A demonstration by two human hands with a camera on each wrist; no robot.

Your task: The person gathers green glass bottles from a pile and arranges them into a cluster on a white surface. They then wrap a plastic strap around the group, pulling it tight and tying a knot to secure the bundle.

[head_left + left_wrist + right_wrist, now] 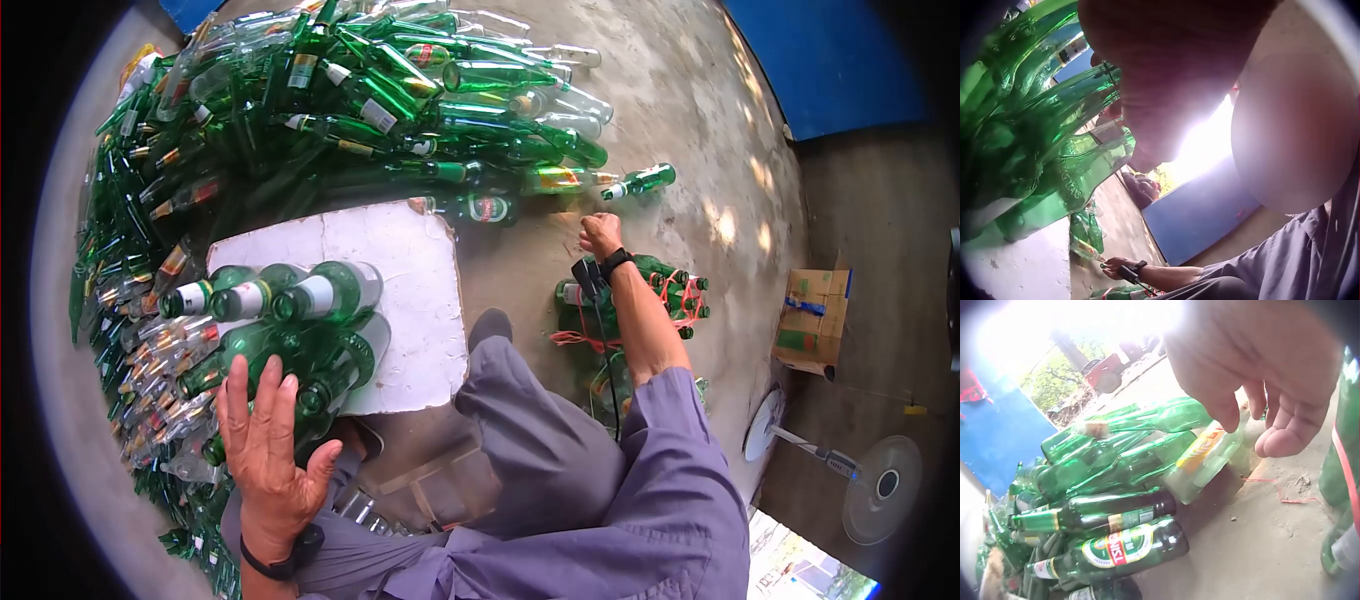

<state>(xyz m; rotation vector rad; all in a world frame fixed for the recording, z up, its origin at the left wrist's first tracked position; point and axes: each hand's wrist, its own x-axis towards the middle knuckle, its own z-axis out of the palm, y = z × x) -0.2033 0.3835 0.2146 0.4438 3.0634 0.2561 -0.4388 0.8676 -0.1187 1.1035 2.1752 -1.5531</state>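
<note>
My left hand (265,450) spreads straight fingers over the lower green bottles (345,350) of a stack lying on a white board (420,300); their necks point toward the lower left. On top lie several more green bottles (335,290). The palm looms dark beside the glass in the left wrist view. Out over the floor, my right hand (601,235) has loosely bent fingers with no bottle seen between them. Close by lies a bottle with a yellow label (1200,453), overlapped by the fingers in the right wrist view. A small green bottle (645,180) lies just beyond.
A large heap of bottles (390,90) spreads across the back and left. Bottles bundled with red string (685,290) stand beside my right forearm. At the right are a cardboard box (812,310) and a fan (885,485). My knee (520,400) lies between board and bundle.
</note>
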